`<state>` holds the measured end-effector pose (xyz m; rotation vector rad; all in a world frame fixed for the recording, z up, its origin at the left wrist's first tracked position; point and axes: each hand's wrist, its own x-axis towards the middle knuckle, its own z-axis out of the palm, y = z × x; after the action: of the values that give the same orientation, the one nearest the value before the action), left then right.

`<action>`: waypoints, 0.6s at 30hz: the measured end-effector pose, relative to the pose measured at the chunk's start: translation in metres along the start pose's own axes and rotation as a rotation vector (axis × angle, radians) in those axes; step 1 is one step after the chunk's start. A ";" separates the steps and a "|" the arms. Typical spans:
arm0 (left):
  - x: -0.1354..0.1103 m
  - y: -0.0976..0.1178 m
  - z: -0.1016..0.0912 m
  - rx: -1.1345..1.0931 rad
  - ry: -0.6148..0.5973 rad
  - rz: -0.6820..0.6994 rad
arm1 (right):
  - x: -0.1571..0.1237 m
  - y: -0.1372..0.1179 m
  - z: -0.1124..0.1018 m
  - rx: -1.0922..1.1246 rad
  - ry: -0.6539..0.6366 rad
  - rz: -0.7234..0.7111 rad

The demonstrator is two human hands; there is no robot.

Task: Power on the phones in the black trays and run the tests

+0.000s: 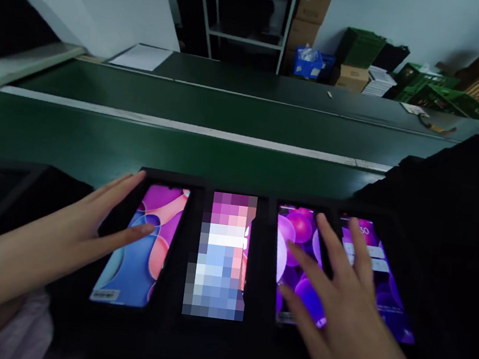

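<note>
Several lit smartphones lie in a row in a black tray (238, 186). Over the leftmost phone (169, 217), with its pink and blue wallpaper, my left hand (99, 217) has its fingers apart, the thumb at the screen and the other fingers toward the tray's rim. The second phone (244, 273) is mostly covered by pixel blur. My right hand (341, 279) spreads its fingers above the third phone (297, 224), which shows purple bubbles, and reaches over the fourth phone (396, 286), which shows white notification boxes. Neither hand holds anything; whether the fingertips touch glass is unclear.
A green conveyor surface (225, 157) with a pale rail (202, 130) runs behind the tray. Farther back are a metal shelf (246, 37), cardboard boxes (315, 5), a blue crate (308, 65) and green crates (358, 47). Dark tray stacks (469, 231) rise at the right.
</note>
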<state>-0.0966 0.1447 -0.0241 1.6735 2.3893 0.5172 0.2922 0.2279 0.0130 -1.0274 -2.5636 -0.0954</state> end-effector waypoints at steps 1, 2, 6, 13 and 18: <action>-0.002 0.003 -0.001 -0.033 -0.013 -0.012 | 0.004 -0.011 0.001 0.052 -0.031 -0.059; -0.003 0.005 -0.003 -0.059 -0.026 -0.027 | 0.008 -0.021 0.002 0.113 -0.084 -0.124; -0.010 -0.005 -0.007 -0.082 -0.078 -0.057 | 0.018 -0.047 0.007 0.187 -0.225 -0.177; -0.013 -0.022 -0.005 0.038 -0.089 -0.078 | 0.018 -0.012 -0.003 0.100 0.029 -0.092; -0.013 -0.023 -0.001 0.086 -0.060 -0.031 | 0.005 0.017 -0.020 0.120 0.026 -0.112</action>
<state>-0.1122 0.1249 -0.0321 1.6586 2.4229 0.3591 0.3067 0.2393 0.0317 -0.8332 -2.5682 0.0154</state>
